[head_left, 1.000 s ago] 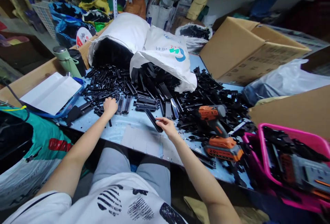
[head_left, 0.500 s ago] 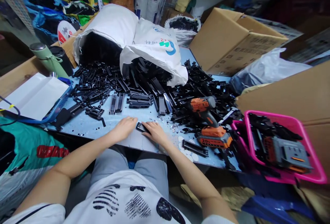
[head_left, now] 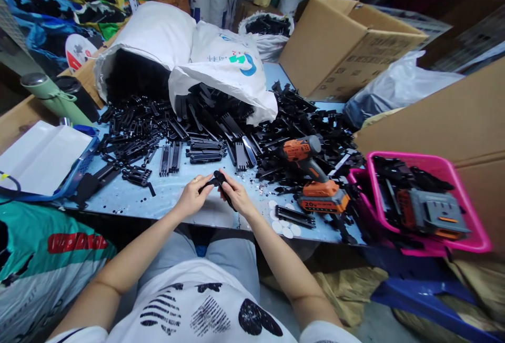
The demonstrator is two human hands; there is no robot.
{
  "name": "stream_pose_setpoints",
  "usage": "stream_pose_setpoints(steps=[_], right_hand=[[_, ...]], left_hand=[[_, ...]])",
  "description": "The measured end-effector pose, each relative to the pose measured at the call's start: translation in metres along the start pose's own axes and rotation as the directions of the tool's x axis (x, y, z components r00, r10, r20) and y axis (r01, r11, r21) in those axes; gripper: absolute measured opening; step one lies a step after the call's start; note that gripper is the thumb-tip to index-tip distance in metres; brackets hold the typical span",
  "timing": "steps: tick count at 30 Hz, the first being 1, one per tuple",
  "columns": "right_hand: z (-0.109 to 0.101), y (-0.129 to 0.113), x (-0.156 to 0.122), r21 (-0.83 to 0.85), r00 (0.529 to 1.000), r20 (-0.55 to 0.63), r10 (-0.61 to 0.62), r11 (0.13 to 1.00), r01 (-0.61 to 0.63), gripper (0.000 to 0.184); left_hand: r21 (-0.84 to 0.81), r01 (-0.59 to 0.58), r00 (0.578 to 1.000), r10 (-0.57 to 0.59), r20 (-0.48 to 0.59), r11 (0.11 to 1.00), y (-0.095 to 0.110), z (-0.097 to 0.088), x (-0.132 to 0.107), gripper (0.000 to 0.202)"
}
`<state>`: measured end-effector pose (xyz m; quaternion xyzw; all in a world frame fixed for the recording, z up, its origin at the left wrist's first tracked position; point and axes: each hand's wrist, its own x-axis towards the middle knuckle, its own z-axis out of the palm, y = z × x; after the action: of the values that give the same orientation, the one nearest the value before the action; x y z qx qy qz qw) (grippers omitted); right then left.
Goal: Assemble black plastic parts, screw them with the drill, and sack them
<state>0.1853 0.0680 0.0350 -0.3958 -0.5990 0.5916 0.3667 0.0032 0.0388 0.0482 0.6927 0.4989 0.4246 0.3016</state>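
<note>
Both hands meet over the table's front edge. My left hand [head_left: 192,195] pinches one end of a small black plastic part [head_left: 219,177]. My right hand [head_left: 237,194] is closed around the part's other side, and some of the black piece shows below its fingers. Fingers hide much of its shape. Just beyond the hands lie a stack of flat black slotted pieces [head_left: 205,151] and a few upright-lying ones [head_left: 170,159]. To the right, a black strip-like piece [head_left: 295,217] lies by white discs [head_left: 291,231].
An orange cordless driver [head_left: 311,161] stands on its battery at right. Beside it is a pink basket [head_left: 479,227] with tools and black parts. Two white sacks [head_left: 158,32] spill black parts at the back. A cardboard box [head_left: 315,48] and a green bottle [head_left: 59,103] flank them.
The hands have lifted from the tabletop and come together. My left hand, earlier beside the slotted piece, now grips a black part with my right. The view has shifted slightly.
</note>
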Motion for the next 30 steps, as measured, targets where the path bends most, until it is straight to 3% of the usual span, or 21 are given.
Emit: stream_pose_setpoints(steps=[6, 8, 12, 14, 16, 19, 22, 24, 25, 27, 29, 30], right_hand=[[-0.010, -0.011, -0.005, -0.177, 0.992, 0.075, -0.106, 0.977, 0.117, 0.053], [-0.005, -0.012, -0.007, -0.183, 0.991, 0.037, -0.130, 0.974, 0.135, 0.054], [0.016, -0.006, -0.011, -0.147, 0.982, -0.081, -0.172, 0.976, 0.159, 0.057], [0.026, 0.002, -0.015, -0.151, 0.976, -0.112, -0.189, 0.974, 0.171, 0.058], [0.032, 0.008, -0.018, -0.193, 0.973, -0.118, -0.198, 0.966, 0.173, 0.058], [0.026, 0.004, -0.015, -0.389, 0.974, -0.012, -0.227, 0.898, 0.205, 0.054], [-0.015, -0.026, 0.010, -0.684, 0.948, 0.058, -0.314, 0.679, 0.267, 0.048], [-0.064, -0.058, 0.042, -0.848, 0.929, -0.037, -0.368, 0.503, 0.165, 0.041], [-0.094, -0.076, 0.061, -0.902, 0.920, -0.132, -0.368, 0.430, 0.043, 0.036], [-0.154, -0.107, 0.100, -0.921, 0.902, -0.339, -0.265, 0.290, -0.261, 0.027], [-0.206, -0.128, 0.129, -0.888, 0.879, -0.434, -0.197, 0.260, -0.380, 0.020], [-0.225, -0.134, 0.139, -0.873, 0.875, -0.461, -0.151, 0.257, -0.415, 0.017]], left_hand=[[0.092, -0.047, 0.997, 0.052, -0.054, 0.995, 0.015, 0.004, -0.004, 0.037], [0.092, -0.066, 0.984, 0.081, -0.161, 0.994, 0.023, 0.012, -0.005, 0.036], [0.085, -0.095, 0.915, 0.121, -0.386, 0.992, 0.037, 0.023, -0.001, 0.034], [0.073, -0.140, 0.912, 0.157, -0.380, 0.988, 0.037, 0.023, 0.000, 0.033], [0.052, -0.141, 0.936, 0.150, -0.319, 0.989, 0.029, 0.024, -0.002, 0.032], [-0.018, 0.047, 0.954, -0.050, -0.295, 0.999, 0.011, 0.033, -0.014, 0.036], [0.017, 0.250, 0.923, -0.233, -0.305, 0.968, -0.006, 0.041, -0.032, 0.043], [0.232, 0.279, 0.938, -0.212, -0.275, 0.932, -0.011, 0.039, -0.038, 0.049], [0.365, 0.241, 0.962, -0.170, -0.215, 0.899, -0.013, 0.036, -0.039, 0.052], [0.561, 0.049, 0.997, -0.077, 0.026, 0.826, -0.013, 0.027, -0.034, 0.056], [0.611, -0.186, 0.955, -0.006, 0.298, 0.770, -0.013, 0.020, -0.025, 0.053], [0.613, -0.266, 0.923, 0.013, 0.385, 0.744, -0.013, 0.018, -0.020, 0.051]])
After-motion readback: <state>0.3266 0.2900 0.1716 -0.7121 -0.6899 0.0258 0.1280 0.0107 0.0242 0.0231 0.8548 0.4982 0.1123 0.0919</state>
